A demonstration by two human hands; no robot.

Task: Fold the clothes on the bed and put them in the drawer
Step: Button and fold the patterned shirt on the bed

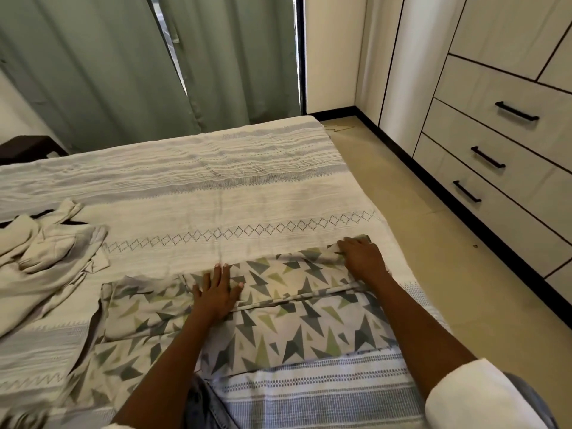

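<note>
**Both hands flat on a patterned garment at the near edge of the bed**

The bed fills most of the view, covered in a cream spread woven with grey-blue stripes and a row of small diamonds running across it. Behind it hang sage-green curtains, parted by a narrow gap. Along the right wall stands a pale wardrobe with three closed drawers stacked one above another, each with a black bar handle. A strip of tan floor separates the bed from this unit.

On the near part of the bed lies the patterned garment, white with grey and green triangles, spread out and partly folded, one layer lying over another with a fold line crossing it from left to right. Its left portion trails toward the bed's near-left corner. Well apart from it, at the left edge of the bed, a beige garment lies crumpled and unfolded, with a dark trim showing near its top.

The left hand rests flat on the middle of the patterned garment, fingers straight and slightly spread, pointing away from the person. The right hand lies on the garment's far-right corner, palm down, its fingers bent over a bunched bit of cloth there; whether it actually pinches the fabric cannot be told. The two hands are set apart along the far edge of the garment. A white sleeve shows on the right arm, and a piece of blue denim sits at the bottom edge between the arms.
</note>
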